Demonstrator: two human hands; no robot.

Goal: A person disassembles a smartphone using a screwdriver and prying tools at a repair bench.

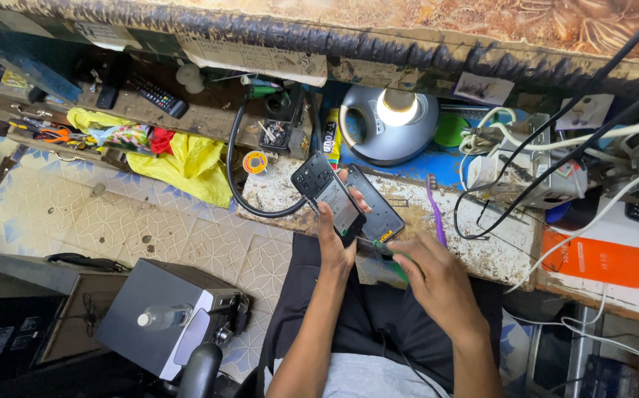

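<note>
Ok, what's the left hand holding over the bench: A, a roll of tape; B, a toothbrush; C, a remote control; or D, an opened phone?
D: the left hand grips an opened phone with its insides showing, while the right hand holds a green-handled screwdriver.

glossy plastic phone (pixel 332 195), rough scarred wooden bench (pixel 481 243), crumpled yellow cloth (pixel 190 166).

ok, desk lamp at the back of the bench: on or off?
On. The bulb of the round grey lamp glows bright white, while the phone sits in the left hand.
</note>
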